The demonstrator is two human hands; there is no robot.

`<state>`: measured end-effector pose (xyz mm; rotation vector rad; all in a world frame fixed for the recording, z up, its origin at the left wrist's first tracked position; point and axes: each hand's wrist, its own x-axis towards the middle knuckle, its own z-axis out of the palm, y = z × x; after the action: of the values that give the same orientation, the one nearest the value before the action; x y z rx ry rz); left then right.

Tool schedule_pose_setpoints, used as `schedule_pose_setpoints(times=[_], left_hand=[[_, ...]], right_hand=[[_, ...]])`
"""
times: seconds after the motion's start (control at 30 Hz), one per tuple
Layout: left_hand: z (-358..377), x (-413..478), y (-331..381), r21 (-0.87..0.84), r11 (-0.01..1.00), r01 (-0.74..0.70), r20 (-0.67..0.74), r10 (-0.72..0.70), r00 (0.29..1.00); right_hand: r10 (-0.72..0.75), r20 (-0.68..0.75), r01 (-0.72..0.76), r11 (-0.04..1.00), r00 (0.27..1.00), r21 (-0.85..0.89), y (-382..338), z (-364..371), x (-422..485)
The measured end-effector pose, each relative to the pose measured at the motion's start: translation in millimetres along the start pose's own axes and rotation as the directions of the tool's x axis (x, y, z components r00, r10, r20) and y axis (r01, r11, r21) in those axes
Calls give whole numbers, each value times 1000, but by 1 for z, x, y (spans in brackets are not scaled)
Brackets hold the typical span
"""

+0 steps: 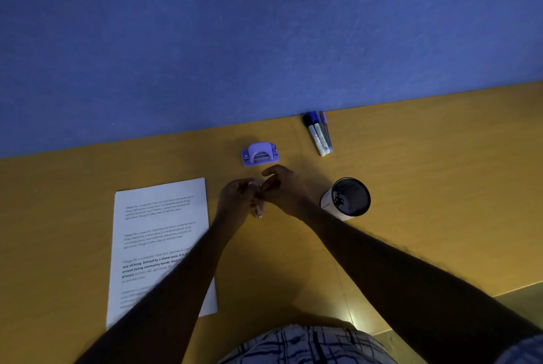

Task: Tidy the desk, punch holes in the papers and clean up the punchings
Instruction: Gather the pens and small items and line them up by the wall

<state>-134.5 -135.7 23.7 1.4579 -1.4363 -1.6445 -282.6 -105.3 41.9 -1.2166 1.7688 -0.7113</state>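
A printed white paper sheet [160, 243] lies on the yellow desk [426, 187] at the left. A purple hole punch [260, 154] stands near the desk's far edge. My left hand [236, 199] and my right hand [283, 187] meet just in front of the punch. Between their fingers is a small pale object [257, 184], with a small metallic part [258, 213] showing below the left hand; I cannot tell what it is. My left forearm crosses the paper's right edge.
Markers and pens [318, 134] lie side by side against the blue wall [264, 34] at the back. A dark-mesh pen cup [348, 197] stands to the right of my right hand. The desk's front edge drops off at the lower right.
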Motion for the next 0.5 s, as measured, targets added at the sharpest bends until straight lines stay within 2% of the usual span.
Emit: schedule_pose_setpoints(times=[0.1,0.27,0.37,0.5], left_hand=[[-10,1,-5,21,1000,21,-25,-20,999],[-23,-2,-10,-51,997,53,-91,-58,994],[-28,-2,-12,-48,998,51,-115,-56,992],[-32,-3,-14,-19,999,29,-108,-31,994]], right_hand=[[12,66,-9,999,998,-41,4,2,4],[159,-14,-159,976,987,-146,13,14,16],[167,-33,-170,949,985,-265,14,23,21],[219,-49,-223,921,974,-321,14,35,23]])
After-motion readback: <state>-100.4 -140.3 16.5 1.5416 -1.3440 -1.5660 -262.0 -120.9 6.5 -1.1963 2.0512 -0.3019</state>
